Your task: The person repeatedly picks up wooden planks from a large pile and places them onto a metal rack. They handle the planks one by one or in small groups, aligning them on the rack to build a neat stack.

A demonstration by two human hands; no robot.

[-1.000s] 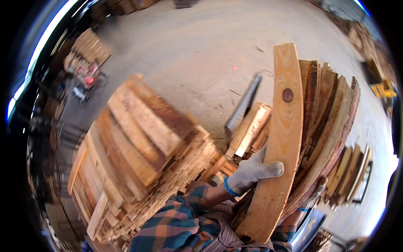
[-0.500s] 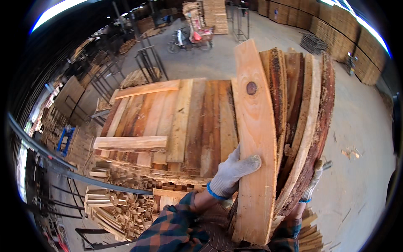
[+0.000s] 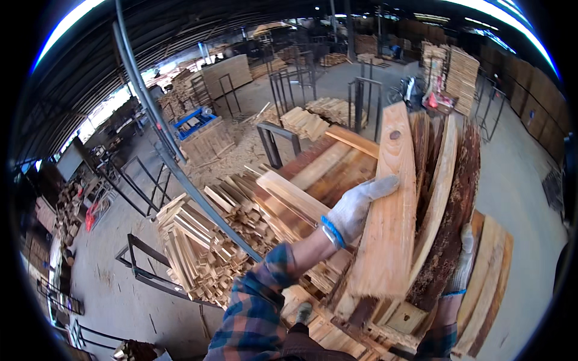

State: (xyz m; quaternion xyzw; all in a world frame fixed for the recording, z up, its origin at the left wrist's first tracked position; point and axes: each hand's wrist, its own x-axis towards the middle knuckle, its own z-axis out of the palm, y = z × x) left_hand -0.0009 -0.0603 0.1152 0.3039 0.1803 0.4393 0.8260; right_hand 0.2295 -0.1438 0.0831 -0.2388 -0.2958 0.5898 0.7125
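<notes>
– Where's the bundle of boards [image 3: 435,210]?
– Between two gloved hands: the left hand [image 3: 364,207] grips its plain-faced side, thumb across the front, while the right hand [image 3: 465,259] clasps the bark side
– Its long axis?
– Tilted up and forward, neither hand clearly nearer
– And around it?
– A board stack [image 3: 337,185] just beyond the left hand, heaped sticks [image 3: 208,231] farther left, concrete floor [image 3: 524,192], then tall timber stacks [image 3: 462,78]

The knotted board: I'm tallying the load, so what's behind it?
Behind the knotted board, more boards show at its right, including a dark bark-covered one against the right hand. The knotted board hides the rest of their faces, so I cannot give a full count.
</notes>
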